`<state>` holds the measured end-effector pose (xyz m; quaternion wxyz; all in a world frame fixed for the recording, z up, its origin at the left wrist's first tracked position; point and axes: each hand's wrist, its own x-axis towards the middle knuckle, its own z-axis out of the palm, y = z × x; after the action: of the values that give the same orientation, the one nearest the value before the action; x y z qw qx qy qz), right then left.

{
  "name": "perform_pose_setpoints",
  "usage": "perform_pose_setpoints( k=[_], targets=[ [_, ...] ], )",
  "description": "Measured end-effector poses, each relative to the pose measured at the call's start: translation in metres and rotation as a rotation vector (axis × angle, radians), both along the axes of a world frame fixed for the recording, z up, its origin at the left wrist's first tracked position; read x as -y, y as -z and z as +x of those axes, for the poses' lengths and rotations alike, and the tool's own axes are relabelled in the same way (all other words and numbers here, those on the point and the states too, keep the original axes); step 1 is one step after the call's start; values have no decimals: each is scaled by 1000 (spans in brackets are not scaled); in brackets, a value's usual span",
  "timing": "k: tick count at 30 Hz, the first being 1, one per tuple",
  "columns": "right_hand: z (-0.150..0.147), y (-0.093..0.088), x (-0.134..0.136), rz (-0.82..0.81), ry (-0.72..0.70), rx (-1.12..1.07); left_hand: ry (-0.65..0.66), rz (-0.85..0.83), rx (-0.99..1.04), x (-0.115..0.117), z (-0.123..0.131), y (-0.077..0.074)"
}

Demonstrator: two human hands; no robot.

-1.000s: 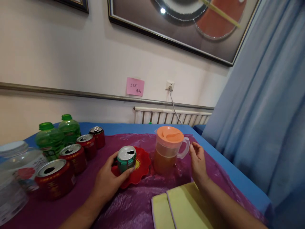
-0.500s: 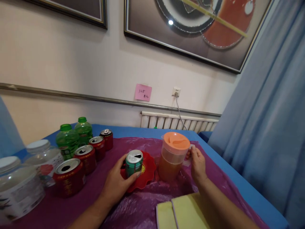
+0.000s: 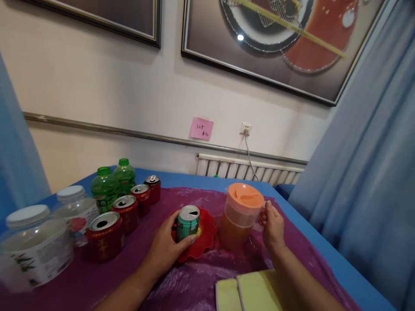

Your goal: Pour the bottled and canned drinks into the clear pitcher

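My left hand is closed around a green drink can with an opened silver top. The can stands upright over a red scalloped plate; whether its base touches the plate is hard to make out. To the right, my right hand grips the handle of a clear plastic pitcher. An orange lid covers the pitcher, and brownish-orange liquid fills it past halfway. It stands upright on the purple plastic sheet. My fingers hide most of the handle.
Several red cans line the left side, with green-capped bottles and white-lidded clear jars beyond them. A folded yellow cloth lies in front of the pitcher. A blue curtain hangs at the right.
The whole view has shifted slightly, so everything sits a little further right in it. Both hands keep the same holds on the can and the pitcher.
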<state>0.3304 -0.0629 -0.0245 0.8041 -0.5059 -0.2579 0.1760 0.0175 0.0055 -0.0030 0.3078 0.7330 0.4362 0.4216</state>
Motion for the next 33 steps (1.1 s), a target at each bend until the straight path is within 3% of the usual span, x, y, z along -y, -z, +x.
perform_pose_setpoints(
  k=[6,14,17,20,24,28,33],
  targets=[
    [-9,-24,-6,-49,56,-1,15,8,-8,-1,-3,4],
    [-9,-116,-23,62,8,86,19,29,-32,-6,-6,17],
    [-17,-138,-32,114,-23,71,-15,50,-95,-7,-8,24],
    [-27,-138,-39,111,-59,49,-59,54,-154,-4,-10,23],
    [-31,-117,-42,55,-123,55,-74,69,-195,3,-10,15],
    [-22,-98,-35,-29,-146,109,-89,96,-258,4,-11,16],
    [-8,-91,-28,-157,-144,258,-62,54,-260,4,-12,21]
  ],
)
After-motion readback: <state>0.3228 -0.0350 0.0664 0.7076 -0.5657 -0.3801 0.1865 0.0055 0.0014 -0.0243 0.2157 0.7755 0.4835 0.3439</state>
